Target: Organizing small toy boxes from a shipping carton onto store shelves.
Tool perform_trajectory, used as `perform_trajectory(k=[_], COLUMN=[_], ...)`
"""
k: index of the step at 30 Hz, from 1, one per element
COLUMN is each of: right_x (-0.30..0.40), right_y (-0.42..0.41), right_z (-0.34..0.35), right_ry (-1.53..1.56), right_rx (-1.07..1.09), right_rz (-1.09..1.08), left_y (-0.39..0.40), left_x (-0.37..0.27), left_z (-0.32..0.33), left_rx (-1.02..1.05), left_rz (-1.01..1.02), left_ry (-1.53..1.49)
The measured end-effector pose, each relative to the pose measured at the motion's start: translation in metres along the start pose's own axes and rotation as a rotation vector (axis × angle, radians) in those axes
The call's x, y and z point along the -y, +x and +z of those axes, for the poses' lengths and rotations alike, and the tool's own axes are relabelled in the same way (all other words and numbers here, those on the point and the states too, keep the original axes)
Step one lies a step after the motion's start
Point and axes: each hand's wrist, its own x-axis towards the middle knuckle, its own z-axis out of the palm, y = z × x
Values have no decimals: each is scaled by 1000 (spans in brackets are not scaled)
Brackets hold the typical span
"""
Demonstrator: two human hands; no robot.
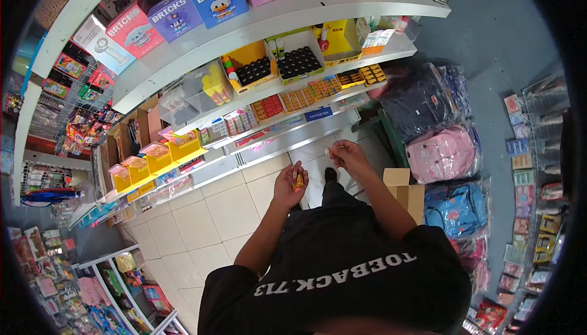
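Note:
My left hand (286, 188) is palm up over the floor, its fingers curled around several small orange-and-yellow pieces (299, 181). They look like wrapped erasers, though they are too small to be sure. To the right, my right hand (352, 159) pinches a small whitish piece (327, 151) between thumb and fingertips. Both hands are apart from the shelves. Ahead of them, a lower shelf holds trays of small orange items (300, 100) and red items (267, 107). Above these stand boxes of black-capped sticks (300, 62).
Toy brick boxes (220, 1) line the upper white shelf (284, 19). A yellow divided holder (158, 165) sits at the left shelf edge. To my right are an open cardboard box (415, 199) and plastic-wrapped backpacks (442, 153). Pale tiles (229, 206) cover the floor.

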Motion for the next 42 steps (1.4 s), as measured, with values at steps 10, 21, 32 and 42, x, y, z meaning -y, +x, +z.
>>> perform_trajectory(k=[10,21,32,42], right_x=[35,-28,-33,-53], right_y=[101,247,332,342], right_z=[-21,-72,-25,-17], right_ry=[-204,-492,-1097,-1253], right_rx=[265,346,90,200], right_rz=[39,167,-233,-389], left_y=[26,27,-20,-26], left_x=[14,59,72,87], left_z=[22,23,5,-15], left_rx=[-24,-76,-134,-144], left_rz=[266,496,727,783], left_ry=[-189,-357,-427,-489])
